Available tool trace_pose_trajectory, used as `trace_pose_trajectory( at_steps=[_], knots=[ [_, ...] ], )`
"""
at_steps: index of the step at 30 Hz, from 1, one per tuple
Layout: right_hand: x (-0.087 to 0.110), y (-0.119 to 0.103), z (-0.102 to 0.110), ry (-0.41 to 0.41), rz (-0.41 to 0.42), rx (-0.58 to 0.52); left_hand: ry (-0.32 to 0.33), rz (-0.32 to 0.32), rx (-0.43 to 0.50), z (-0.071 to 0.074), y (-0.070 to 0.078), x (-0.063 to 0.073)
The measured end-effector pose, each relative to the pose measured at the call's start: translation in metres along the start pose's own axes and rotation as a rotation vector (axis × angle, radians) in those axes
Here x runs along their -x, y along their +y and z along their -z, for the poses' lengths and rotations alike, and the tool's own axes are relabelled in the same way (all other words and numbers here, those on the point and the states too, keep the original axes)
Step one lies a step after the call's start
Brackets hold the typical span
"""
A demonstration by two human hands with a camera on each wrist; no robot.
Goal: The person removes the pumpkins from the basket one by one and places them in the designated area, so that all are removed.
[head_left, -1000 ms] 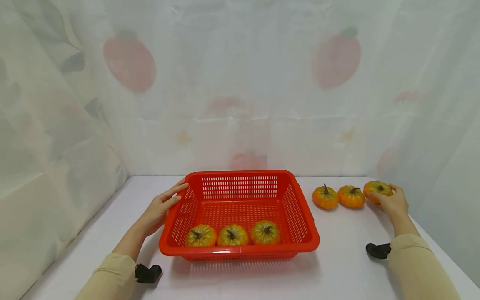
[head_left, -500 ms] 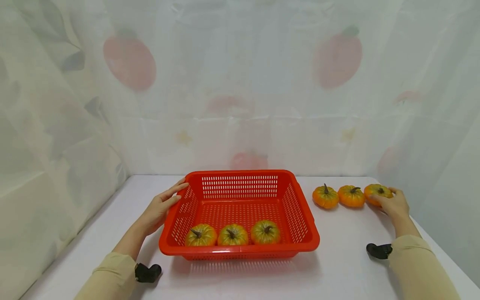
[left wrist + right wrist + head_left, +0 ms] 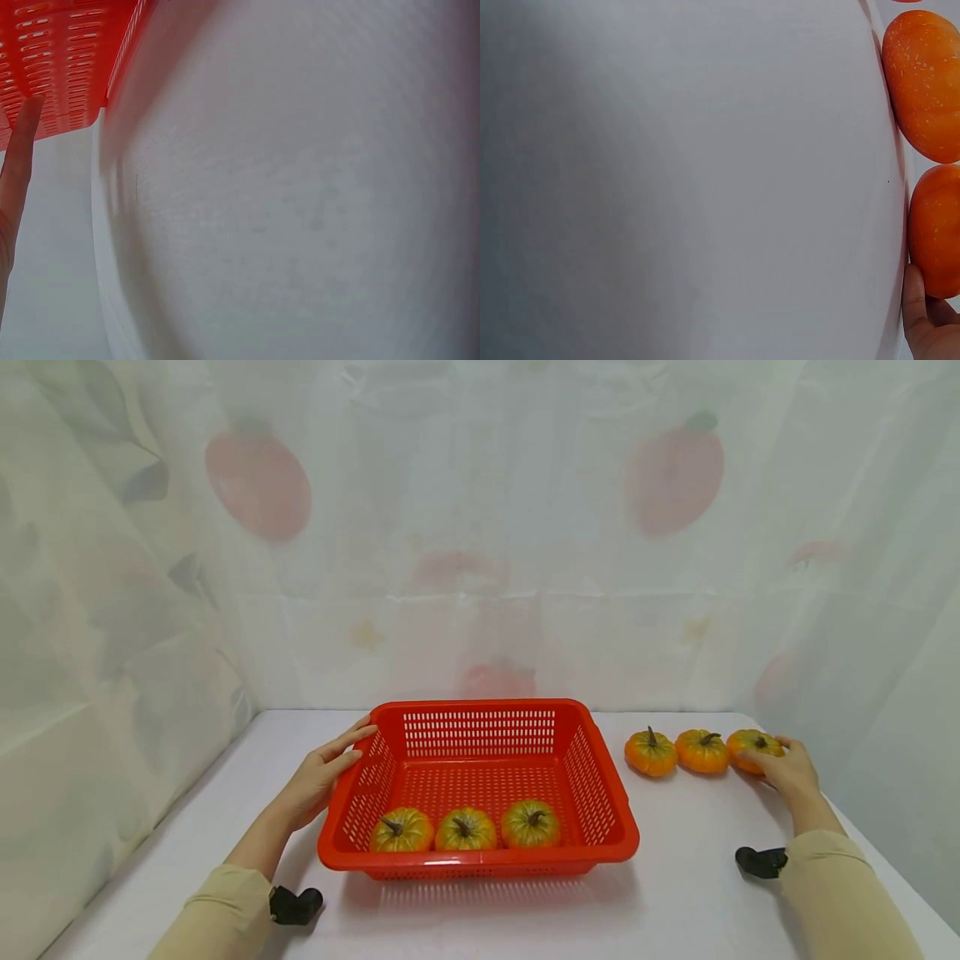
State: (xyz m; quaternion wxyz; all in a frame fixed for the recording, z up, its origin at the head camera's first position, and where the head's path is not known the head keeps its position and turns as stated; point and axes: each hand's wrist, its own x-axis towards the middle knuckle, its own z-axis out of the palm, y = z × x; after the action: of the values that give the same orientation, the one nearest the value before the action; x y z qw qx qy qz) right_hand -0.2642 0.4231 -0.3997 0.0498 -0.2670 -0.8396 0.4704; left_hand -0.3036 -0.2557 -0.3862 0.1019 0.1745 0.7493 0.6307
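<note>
A red plastic basket (image 3: 480, 860) with slotted walls stands on the table, three small pumpkins inside along its near wall, one of them a middle pumpkin (image 3: 466, 831). My left hand (image 3: 318, 781) rests against the basket's left side, fingertips at the rim; a straight finger (image 3: 21, 161) touches the outer wall in the left wrist view. At the back right, my right hand (image 3: 791, 777) holds the rightmost pumpkin (image 3: 752, 743) of a row of three, thumb on its near side and fingers on its right. That pumpkin sits right beside the middle one (image 3: 702, 752).
The leftmost pumpkin (image 3: 651, 753) of the row stands between the basket and the other two. A white table (image 3: 690, 877) lies beneath everything. Printed curtains (image 3: 480, 635) hang behind and at the left. Black wrist devices (image 3: 296, 907) jut from both sleeves.
The rightmost pumpkin has come down slightly toward me, level with the row and close to its neighbour, my right hand moving with it. The left hand and basket stay put.
</note>
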Motion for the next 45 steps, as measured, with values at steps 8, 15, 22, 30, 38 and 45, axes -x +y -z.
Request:
trace_pose_trajectory(
  at_steps=[8, 15, 22, 30, 38, 45],
  knots=[
    [-0.002, 0.001, 0.003, -0.04, -0.019, -0.001, 0.006, 0.006, -0.015, -0.001, 0.001, 0.0],
    [-0.002, 0.001, 0.005, -0.067, -0.003, 0.017, 0.003, 0.005, -0.012, -0.001, 0.001, 0.0],
    [-0.001, -0.001, 0.006, -0.061, -0.013, 0.01, 0.006, 0.005, -0.02, -0.001, 0.002, 0.0],
    [0.002, -0.002, 0.005, -0.054, -0.013, 0.013, 0.004, 0.007, -0.011, -0.001, 0.002, 0.001],
    [0.002, -0.003, 0.009, -0.076, -0.024, -0.011, 0.002, 0.006, -0.009, -0.001, 0.003, 0.002],
    [0.007, -0.009, 0.01, 0.038, -0.067, -0.012, 0.018, 0.015, -0.025, -0.002, 0.003, 0.001]
  ],
)
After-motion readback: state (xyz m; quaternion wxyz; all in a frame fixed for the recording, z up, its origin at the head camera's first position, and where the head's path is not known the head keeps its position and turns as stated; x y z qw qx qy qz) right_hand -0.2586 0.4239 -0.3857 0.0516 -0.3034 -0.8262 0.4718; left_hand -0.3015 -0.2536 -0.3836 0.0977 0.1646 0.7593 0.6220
